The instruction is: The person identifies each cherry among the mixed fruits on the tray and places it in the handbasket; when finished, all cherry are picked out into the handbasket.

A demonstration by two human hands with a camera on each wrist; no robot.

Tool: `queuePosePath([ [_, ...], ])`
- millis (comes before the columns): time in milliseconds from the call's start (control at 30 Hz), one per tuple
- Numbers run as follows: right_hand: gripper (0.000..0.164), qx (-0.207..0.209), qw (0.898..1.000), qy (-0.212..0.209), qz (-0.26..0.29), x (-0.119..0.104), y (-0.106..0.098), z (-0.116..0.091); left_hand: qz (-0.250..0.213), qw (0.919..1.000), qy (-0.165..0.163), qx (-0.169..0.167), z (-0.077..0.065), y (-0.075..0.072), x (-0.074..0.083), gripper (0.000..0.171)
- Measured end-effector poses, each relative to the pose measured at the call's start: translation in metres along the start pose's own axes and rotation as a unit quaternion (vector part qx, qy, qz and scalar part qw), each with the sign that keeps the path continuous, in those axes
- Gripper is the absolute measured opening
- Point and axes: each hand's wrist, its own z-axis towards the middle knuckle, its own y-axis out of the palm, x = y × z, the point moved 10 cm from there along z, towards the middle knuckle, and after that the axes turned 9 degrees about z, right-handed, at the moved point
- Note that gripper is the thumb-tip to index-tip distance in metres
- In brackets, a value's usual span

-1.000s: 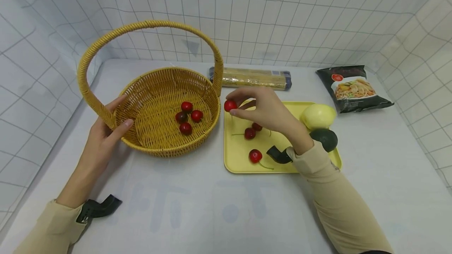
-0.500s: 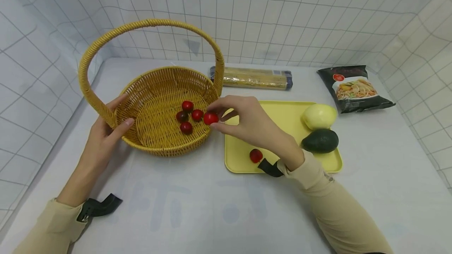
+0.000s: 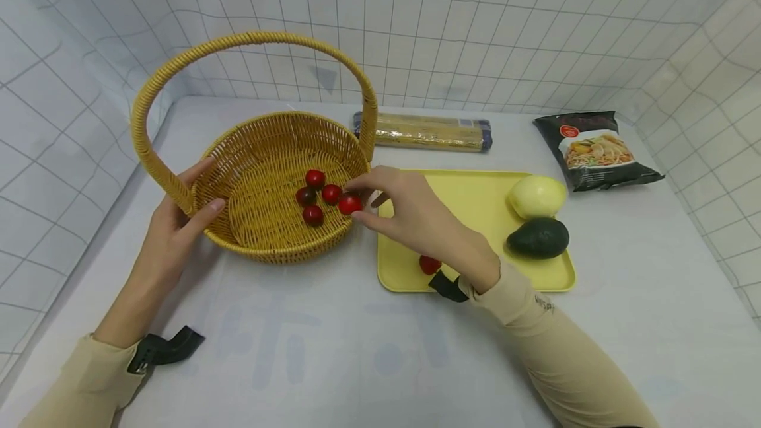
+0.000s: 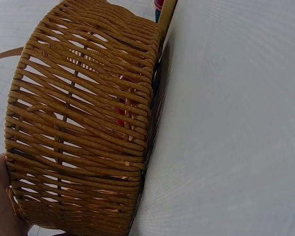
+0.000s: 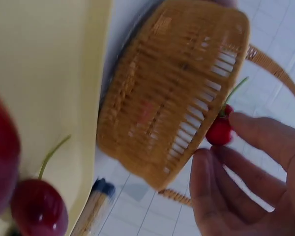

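My left hand (image 3: 169, 240) grips the left side of a yellow wicker basket (image 3: 238, 243), thumb inside the rim; the left wrist view shows its woven wall (image 4: 83, 123). Several dark red cherries (image 3: 312, 216) lie on the basket's floor. Over the basket's right rim, my right hand (image 3: 422, 216) pinches a red cherry (image 3: 349, 204) between thumb and fingertips. Its green stem (image 5: 237, 89) points up in the right wrist view. On the yellow tray (image 3: 470, 187), one cherry (image 3: 429, 264) shows partly beside my right wrist. Another stemmed cherry (image 5: 39, 209) appears in the right wrist view.
A pale yellow fruit (image 3: 537, 197) and an avocado (image 3: 538, 238) lie at the tray's right side. Behind the tray is a long golden packet (image 3: 428, 132). A black noodle bag (image 3: 597, 150) lies at back right. The tall basket handle (image 3: 252, 40) arches over the basket.
My right hand has carried the cherry left from above the tray to the basket's right rim. The left hand and basket have stayed in place.
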Motion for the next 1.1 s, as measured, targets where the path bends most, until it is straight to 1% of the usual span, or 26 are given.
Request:
queuePosePath([
  [67,0.032,0.023,0.999,0.02,-0.027,0.009,-0.01,0.0,-0.003,1.0,0.0,0.0,0.0,0.0,0.0,0.065],
  [133,0.031,0.045,0.997,0.042,-0.037,0.016,-0.02,0.0,-0.005,1.0,0.002,0.0,0.0,0.0,0.0,0.065],
  [200,0.03,0.062,0.996,0.057,-0.038,0.023,-0.03,-0.001,-0.007,1.0,0.002,0.001,0.0,0.0,0.001,0.065],
  [300,0.029,0.07,0.994,0.075,-0.028,0.03,-0.04,-0.003,-0.01,0.9999,0.004,0.001,0.0,0.0,0.001,0.065],
  [467,0.027,0.06,0.992,0.109,-0.02,0.049,-0.053,-0.005,-0.012,0.9999,0.004,0.002,0.0,-0.001,0.001,0.065],
  [667,0.028,0.033,0.987,0.154,-0.02,0.07,-0.069,-0.012,-0.011,0.9999,0.002,0.002,0.0,0.0,0.001,0.065],
  [833,0.027,0.017,0.984,0.176,-0.027,0.084,-0.082,-0.019,-0.014,0.9999,0.002,0.001,0.0,0.0,0.001,0.065],
  [967,0.028,0.01,0.982,0.189,-0.026,0.096,-0.086,-0.022,-0.015,0.9999,0.002,0.0,-0.001,0.0,0.001,0.065],
  [1100,0.032,-0.014,0.979,0.202,-0.015,0.109,-0.086,-0.026,-0.012,0.9999,0.001,0.001,-0.001,0.0,0.002,0.065],
])
